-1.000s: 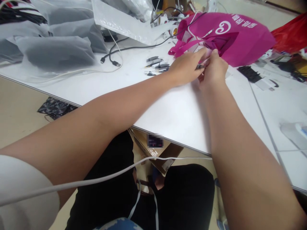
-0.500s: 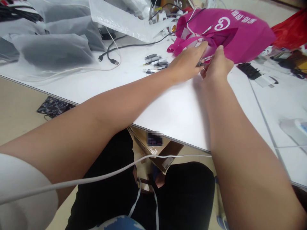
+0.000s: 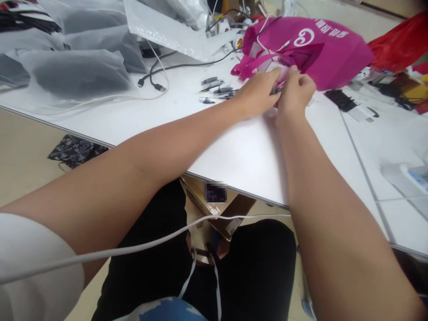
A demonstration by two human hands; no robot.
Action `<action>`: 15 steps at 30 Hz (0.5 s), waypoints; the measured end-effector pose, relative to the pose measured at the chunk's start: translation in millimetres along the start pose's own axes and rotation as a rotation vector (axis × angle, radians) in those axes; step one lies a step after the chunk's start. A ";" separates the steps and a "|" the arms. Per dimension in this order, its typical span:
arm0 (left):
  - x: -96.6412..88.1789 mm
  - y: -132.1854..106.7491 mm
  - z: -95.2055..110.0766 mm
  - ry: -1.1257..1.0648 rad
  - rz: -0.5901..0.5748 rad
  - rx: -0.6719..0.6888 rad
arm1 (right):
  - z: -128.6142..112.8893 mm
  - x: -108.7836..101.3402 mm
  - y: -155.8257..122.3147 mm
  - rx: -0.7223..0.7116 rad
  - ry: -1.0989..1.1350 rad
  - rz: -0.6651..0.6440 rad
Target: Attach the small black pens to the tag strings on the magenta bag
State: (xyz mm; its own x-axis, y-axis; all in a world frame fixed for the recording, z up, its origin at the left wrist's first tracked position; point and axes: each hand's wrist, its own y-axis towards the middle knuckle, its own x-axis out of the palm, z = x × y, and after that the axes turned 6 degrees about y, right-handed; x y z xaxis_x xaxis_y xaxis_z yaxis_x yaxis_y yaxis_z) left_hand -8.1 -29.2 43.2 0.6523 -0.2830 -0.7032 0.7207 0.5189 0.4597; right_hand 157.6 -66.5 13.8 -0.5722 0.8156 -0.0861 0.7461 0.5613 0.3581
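Note:
Above the white table [image 3: 234,147], my left hand [image 3: 259,93] is closed on a pen [image 3: 276,90], of which a short dark grey piece shows between the hands. Pressed up close from the right, my right hand [image 3: 294,96] has its fingers pinched at the same pen. Most of the pen is hidden by the fingers. Several pens [image 3: 217,87], grey, white and clear, lie in a loose heap just left of my left hand. Directly behind both hands, a magenta cloth bag [image 3: 341,58] with white print slumps on its side, its handles towards me.
Grey frosted bags [image 3: 76,73] fill the back left, with black cable plugs [image 3: 158,87] beside them. At the right lie a black adapter [image 3: 341,99] and a red bag [image 3: 399,42]. A white cable [image 3: 150,243] crosses in front of my lap.
Both hands have shifted slightly left, and my right hand has closed in on the left. The clear part of the pen that showed between them is now covered.

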 end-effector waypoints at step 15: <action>11.2 -0.8 -5.3 -0.069 0.005 -0.048 | -25.1 -16.7 -39.9 -0.117 -0.136 0.000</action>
State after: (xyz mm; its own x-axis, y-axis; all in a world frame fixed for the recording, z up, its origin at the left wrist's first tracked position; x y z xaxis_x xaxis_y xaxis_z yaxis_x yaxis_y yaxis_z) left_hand -2.6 -28.5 32.1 0.6717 -0.3343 -0.6611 0.7063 0.5581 0.4355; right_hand 128.9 -106.0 24.4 -0.5149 0.8316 -0.2079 0.6969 0.5473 0.4634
